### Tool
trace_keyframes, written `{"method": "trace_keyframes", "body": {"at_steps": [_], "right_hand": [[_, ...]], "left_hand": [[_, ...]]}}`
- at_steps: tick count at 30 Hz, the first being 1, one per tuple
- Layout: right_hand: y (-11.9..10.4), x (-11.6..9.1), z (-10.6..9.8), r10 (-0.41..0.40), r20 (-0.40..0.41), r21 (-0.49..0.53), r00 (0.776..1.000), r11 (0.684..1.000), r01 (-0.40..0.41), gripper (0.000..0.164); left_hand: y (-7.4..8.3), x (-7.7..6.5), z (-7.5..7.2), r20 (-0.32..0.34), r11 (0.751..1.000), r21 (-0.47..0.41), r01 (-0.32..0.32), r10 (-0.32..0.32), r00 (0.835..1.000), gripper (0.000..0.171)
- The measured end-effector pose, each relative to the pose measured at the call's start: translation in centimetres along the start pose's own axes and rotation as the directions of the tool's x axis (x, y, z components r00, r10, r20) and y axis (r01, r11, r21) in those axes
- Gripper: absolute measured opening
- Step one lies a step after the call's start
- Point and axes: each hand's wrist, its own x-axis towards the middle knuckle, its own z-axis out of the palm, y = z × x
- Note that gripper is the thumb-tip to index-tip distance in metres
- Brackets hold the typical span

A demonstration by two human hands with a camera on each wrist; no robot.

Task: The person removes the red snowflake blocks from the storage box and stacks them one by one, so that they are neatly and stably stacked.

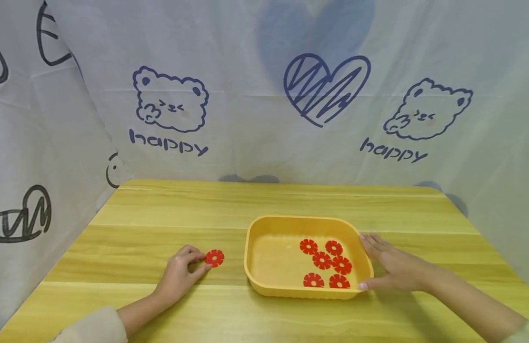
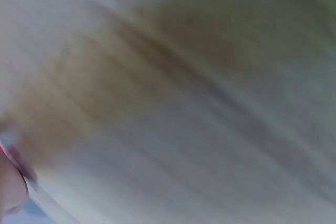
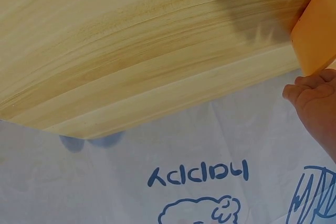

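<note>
My left hand (image 1: 181, 271) pinches a red notched plastic disc (image 1: 214, 258) between thumb and fingers, just above the table to the left of the yellow-orange plastic basin (image 1: 281, 290). Inside the basin, several more red notched discs (image 1: 322, 260) lie toward its right side. My right hand (image 1: 397, 267) rests against the basin's right end, fingers straight along the far part of the rim and thumb at the near corner. In the right wrist view, the fingers touch the orange basin wall (image 3: 317, 27). The left wrist view is blurred, with only a fingertip at its left edge.
The wood-grain table (image 1: 183, 205) carries the basin near its middle. Behind it hangs a pale cloth (image 1: 243, 124) with bear, heart and "happy" drawings, and the cloth continues along both sides.
</note>
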Motion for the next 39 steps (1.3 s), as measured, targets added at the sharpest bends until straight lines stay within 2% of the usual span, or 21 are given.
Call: {"method": "trace_keyframes", "body": {"at_steps": [3, 6, 11, 20, 28, 39], "right_hand": [[0.0, -0.1, 0.1, -0.005, -0.002, 0.000, 1.000, 1.000, 0.005, 0.102], [-0.1, -0.1, 0.2, -0.013, -0.005, 0.000, 1.000, 1.000, 0.013, 0.102], [-0.1, -0.2, 0.3, -0.022, -0.012, -0.007, 1.000, 1.000, 0.022, 0.102], [-0.3, -0.2, 0.2, -0.014, -0.006, -0.032, 1.000, 0.999, 0.014, 0.103], [-0.2, -0.1, 0.1, -0.008, 0.000, -0.022, 1.000, 1.000, 0.008, 0.103], [-0.2, -0.2, 0.0, -0.012, -0.005, -0.018, 1.000, 1.000, 0.012, 0.103]], "left_hand": [[0.0, -0.2, 0.0, -0.006, 1.000, -0.014, 0.018, -0.018, 1.000, 0.019], [0.0, -0.5, 0.0, -0.039, 0.999, -0.024, 0.028, -0.029, 0.999, 0.021], [0.2, -0.2, -0.4, -0.108, 0.999, -0.036, -0.024, 0.020, 0.994, 0.025], [2.0, 1.1, -1.9, -0.068, 0.995, -0.097, -0.020, 0.013, 0.998, 0.027], [4.0, 2.0, -1.3, -0.121, 0.974, -0.186, -0.129, 0.108, 0.987, 0.025], [5.8, 3.3, -0.5, -0.149, 0.946, -0.269, -0.180, 0.143, 0.978, 0.026]]}}
